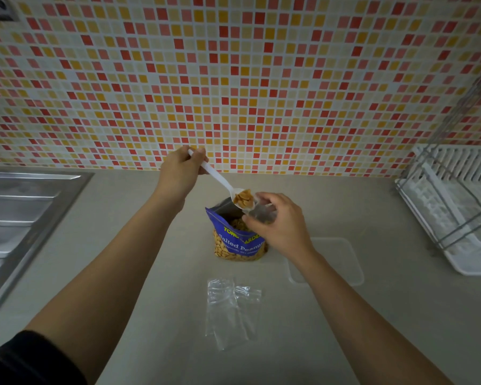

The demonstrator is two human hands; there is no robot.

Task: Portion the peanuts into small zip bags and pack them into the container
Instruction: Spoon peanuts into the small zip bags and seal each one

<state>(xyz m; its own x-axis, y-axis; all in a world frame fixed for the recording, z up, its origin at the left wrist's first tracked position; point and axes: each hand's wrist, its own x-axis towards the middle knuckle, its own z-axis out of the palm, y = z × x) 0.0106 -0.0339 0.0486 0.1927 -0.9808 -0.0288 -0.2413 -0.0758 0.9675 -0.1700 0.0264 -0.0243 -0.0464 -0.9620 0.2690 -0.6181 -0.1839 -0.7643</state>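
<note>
Filling your first zip bag [262,214]: left hand [178,176] is gripping the loaded spoon [220,182], right hand [282,229] is pinching the bag open; two empty bags [232,309] are waiting near you.

The left hand [179,173] grips a white plastic spoon [220,180] heaped with peanuts [243,198], its bowl at the mouth of a small zip bag [261,212] pinched by the right hand [281,226], just above the open peanut bag [239,243]. Two empty zip bags [231,309] lie on the worktop [150,301], with a clear container [342,262] beside the right forearm.
</note>
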